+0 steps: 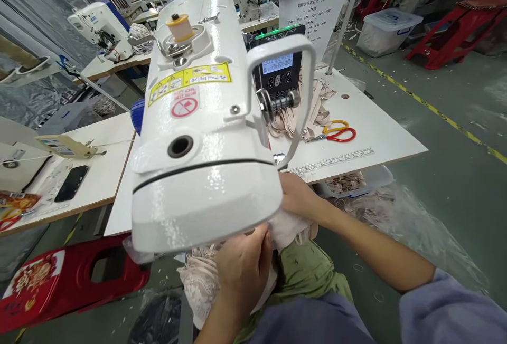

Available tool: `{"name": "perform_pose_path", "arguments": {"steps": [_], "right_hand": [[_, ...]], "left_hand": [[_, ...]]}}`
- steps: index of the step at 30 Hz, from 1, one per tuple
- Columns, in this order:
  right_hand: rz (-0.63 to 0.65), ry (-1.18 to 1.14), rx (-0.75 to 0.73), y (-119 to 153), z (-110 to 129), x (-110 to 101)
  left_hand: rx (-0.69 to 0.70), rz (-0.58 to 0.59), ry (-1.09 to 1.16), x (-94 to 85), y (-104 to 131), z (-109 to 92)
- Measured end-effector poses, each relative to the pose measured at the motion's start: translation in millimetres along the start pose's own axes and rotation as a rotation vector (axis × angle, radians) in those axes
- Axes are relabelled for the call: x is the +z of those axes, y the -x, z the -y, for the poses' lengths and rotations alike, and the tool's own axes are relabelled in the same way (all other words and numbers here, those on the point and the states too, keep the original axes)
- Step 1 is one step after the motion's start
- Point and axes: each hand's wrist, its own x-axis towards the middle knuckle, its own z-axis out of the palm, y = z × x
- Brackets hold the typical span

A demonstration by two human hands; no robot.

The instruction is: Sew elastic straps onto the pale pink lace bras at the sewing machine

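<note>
A white sewing machine point(206, 207) fills the middle of the view, and its head hides the needle area. Just below its front edge my left hand point(245, 265) is closed, thumb pressed to the forefinger, on a beige lace garment point(204, 275). The garment's bulk hangs down over my lap, lace on the left and smooth cloth on the right. My right hand point(297, 196) reaches in at the right side of the machine head, against the smooth cloth. Its fingers are out of sight behind the head, so their grip does not show.
On the table right of the machine lie beige fabric strips point(304, 112), scissors point(340, 132) with red and yellow handles, and a printed ruler point(332, 162). A control panel point(277, 72) stands behind. At left are a phone point(72, 183) and a red stool point(75, 280).
</note>
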Motion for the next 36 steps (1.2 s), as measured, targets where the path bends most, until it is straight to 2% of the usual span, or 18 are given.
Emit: {"name": "perform_pose_path", "arguments": {"steps": [13, 20, 23, 25, 28, 30, 31, 33, 36], "right_hand": [[-0.018, 0.002, -0.004, 1.7, -10.7, -5.4], [0.007, -0.068, 0.009, 4.7, -13.0, -9.6], [0.009, -0.352, 0.141, 23.9, -15.2, 3.2], [0.066, -0.754, 0.320, 47.2, -16.1, 19.1], [0.158, -1.313, 0.604, 88.9, -16.1, 43.3], [0.114, -1.394, 0.681, 111.9, -15.4, 53.9], [0.061, -1.339, 0.663, 120.5, -14.8, 57.2], [-0.084, -1.078, 0.496, 132.0, -13.3, 61.1], [-0.259, -0.547, 0.003, 140.9, -8.2, 62.1]], "left_hand": [[0.083, 0.029, 0.044, 4.7, -12.6, -16.8], [0.065, 0.026, 0.038, -0.2, -2.6, -12.5], [-0.044, 0.025, 0.049, -8.0, 7.3, -6.7], [-0.132, 0.031, 0.120, -15.5, 13.6, -2.9], [-0.230, 0.121, 0.325, -27.2, 21.9, 3.3], [-0.250, 0.205, 0.443, -32.8, 27.6, 7.9], [-0.251, 0.233, 0.468, -34.3, 30.6, 9.7], [-0.251, 0.257, 0.454, -34.6, 36.7, 10.2], [-0.204, 0.261, 0.350, -26.5, 44.8, 2.5]]}}
